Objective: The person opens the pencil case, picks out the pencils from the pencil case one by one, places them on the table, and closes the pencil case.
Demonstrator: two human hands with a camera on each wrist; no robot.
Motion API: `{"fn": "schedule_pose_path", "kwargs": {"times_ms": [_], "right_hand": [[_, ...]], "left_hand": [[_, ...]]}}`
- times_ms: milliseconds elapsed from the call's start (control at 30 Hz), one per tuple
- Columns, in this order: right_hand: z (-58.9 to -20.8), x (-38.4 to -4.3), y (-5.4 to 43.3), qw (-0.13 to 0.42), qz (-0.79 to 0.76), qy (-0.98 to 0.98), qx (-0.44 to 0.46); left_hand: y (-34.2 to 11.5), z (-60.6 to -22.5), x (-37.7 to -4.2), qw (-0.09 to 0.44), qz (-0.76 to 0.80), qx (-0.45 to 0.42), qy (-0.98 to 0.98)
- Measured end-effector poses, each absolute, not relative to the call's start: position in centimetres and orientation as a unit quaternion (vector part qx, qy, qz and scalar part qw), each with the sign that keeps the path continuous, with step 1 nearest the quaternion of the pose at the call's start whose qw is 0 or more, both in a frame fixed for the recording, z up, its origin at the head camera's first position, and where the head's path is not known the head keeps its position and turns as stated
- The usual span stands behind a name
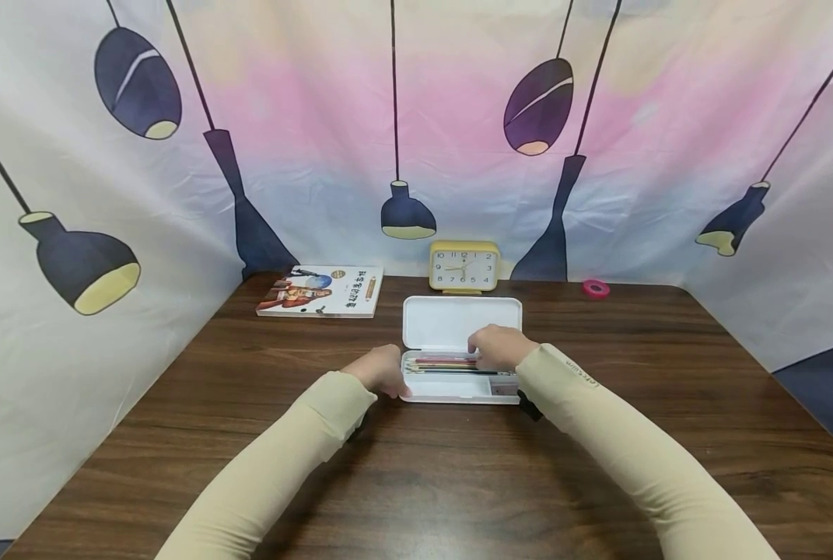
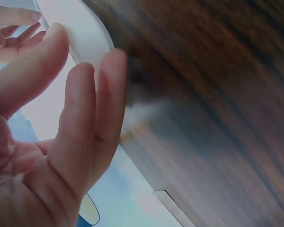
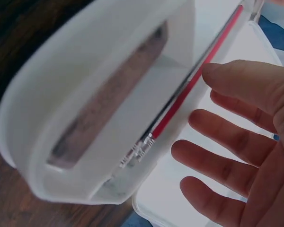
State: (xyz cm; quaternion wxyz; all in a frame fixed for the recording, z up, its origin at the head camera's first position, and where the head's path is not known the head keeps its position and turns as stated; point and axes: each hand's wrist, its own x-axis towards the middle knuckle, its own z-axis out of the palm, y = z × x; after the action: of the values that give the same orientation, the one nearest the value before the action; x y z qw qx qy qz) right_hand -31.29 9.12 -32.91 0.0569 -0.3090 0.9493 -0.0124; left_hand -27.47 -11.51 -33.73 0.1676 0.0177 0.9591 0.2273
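Note:
A white pencil case lies on the table with its lid raised at the back. Several pencils lie lengthwise along its rear half. My left hand holds the case's left end, thumb at the front corner. My right hand hovers over the right half, fingers loosely spread. In the right wrist view, its thumb tip overlaps a red pencil with a metal-banded end. A dark, flat, rectangular piece sits in the small right compartment.
Behind the case stands a yellow alarm clock. An illustrated book lies at the back left, and a pink round object at the back right. A printed curtain hangs behind the wooden table.

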Motion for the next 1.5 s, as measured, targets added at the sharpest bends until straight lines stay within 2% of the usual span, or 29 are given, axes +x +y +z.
{"fn": "schedule_pose_path", "kwargs": {"times_ms": [333, 700, 933, 1500], "right_hand": [[-33.3, -31.3, 8.6, 0.045, 0.003, 0.945, -0.324], [-33.1, -31.4, 8.1, 0.055, -0.006, 0.947, -0.315], [-33.1, -31.4, 8.0, 0.073, -0.027, 0.951, -0.301], [-33.5, -31.5, 8.2, 0.105, -0.038, 0.95, -0.292]], "left_hand": [[-11.2, -34.2, -27.8, 0.122, 0.195, 0.054, 0.972], [-12.6, -35.1, -28.0, 0.112, 0.346, 0.067, 0.929], [-13.2, -35.8, -28.1, 0.126, 0.42, 0.047, 0.897], [-13.1, -36.0, -28.1, 0.149, 0.438, 0.028, 0.886]]}}
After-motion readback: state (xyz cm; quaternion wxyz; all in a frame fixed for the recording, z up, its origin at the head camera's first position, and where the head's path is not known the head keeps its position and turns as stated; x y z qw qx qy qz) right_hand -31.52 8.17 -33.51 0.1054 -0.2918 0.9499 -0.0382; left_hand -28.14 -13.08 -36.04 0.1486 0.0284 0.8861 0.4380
